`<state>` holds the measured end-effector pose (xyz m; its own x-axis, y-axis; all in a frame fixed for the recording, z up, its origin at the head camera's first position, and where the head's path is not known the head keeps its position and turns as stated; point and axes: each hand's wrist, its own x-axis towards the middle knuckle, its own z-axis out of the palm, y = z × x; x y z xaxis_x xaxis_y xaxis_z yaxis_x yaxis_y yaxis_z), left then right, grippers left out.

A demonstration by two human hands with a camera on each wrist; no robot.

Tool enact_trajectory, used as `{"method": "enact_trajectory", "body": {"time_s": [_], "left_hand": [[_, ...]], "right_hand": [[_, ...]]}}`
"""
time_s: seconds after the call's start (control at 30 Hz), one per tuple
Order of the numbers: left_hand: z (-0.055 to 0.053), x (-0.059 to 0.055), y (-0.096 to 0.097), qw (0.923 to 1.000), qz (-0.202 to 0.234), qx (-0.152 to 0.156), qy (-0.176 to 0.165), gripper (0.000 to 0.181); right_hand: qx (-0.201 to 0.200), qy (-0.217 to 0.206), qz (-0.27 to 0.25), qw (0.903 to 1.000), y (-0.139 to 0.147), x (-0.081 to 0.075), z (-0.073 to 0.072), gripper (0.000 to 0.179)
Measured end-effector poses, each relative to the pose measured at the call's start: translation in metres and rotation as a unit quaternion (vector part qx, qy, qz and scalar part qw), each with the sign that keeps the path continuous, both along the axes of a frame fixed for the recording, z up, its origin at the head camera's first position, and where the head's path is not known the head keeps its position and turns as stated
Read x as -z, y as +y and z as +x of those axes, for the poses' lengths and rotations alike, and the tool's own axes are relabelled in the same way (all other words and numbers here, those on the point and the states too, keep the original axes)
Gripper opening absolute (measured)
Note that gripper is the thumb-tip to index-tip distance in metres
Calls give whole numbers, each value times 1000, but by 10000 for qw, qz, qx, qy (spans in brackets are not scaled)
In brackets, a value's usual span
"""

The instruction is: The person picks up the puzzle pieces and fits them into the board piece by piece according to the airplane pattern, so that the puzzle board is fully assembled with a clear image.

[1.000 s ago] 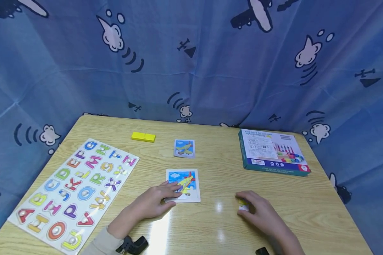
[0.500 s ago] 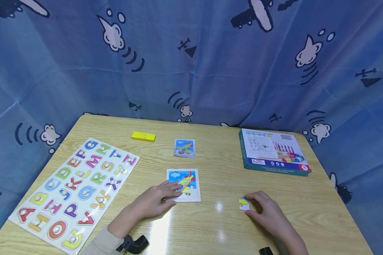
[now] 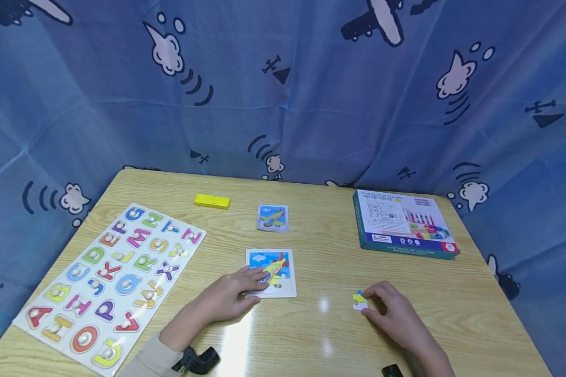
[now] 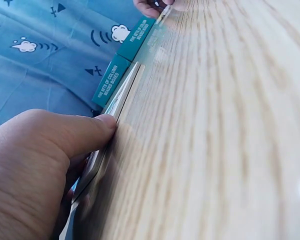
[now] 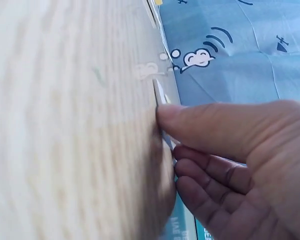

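Observation:
My right hand [image 3: 391, 311] pinches a small puzzle piece [image 3: 359, 301] with yellow, blue and white on it between thumb and fingers, low over the table. In the right wrist view the thumb [image 5: 210, 125] lies along the thin piece [image 5: 160, 92], seen nearly edge-on. My left hand [image 3: 226, 298] rests on the lower left of a white-framed airplane puzzle [image 3: 285, 288], fingers stretched over the picture and covering part of it. The left wrist view has the thumb [image 4: 90, 132] at the puzzle's edge [image 4: 132, 85].
A small airplane picture card [image 3: 272, 218] lies behind the puzzle, with a yellow block [image 3: 211, 201] to its left. An alphabet board [image 3: 118, 272] with knobbed letters takes up the table's left side. At the back right lies a flat boxed set [image 3: 405, 225].
The right hand has shifted slightly right, its fingers drawn back to the piece's right side, so more of the piece shows. The left hand has stayed on the puzzle.

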<state>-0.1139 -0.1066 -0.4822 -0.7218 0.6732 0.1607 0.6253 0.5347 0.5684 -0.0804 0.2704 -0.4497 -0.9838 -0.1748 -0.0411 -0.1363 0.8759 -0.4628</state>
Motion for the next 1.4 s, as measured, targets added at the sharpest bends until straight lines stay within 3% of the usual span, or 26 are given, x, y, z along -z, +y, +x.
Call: {"method": "enact_trajectory", "body": {"time_s": [0.23, 0.5, 0.87, 1.03, 1.4], "left_hand": [[0, 2, 0, 10000, 27, 23, 54, 34], [0, 1, -1, 10000, 0, 39, -22, 34], [0, 0, -1, 9999, -55, 44, 101, 33], [0, -1, -1, 9999, -43, -23, 117, 33], [-1, 3, -1, 9999, -16, 6, 165, 33]], "right_hand": [[-325, 295, -29, 9990, -13, -4, -1, 23], [-1015, 655, -326, 9921, -34, -7, -8, 21], [-1676, 488, -384, 9839, -85, -11, -26, 18], [-1899, 644, -280, 9793, -105, -11, -34, 19], [-2203, 590, 111, 9736, -130, -3, -42, 21]]}}
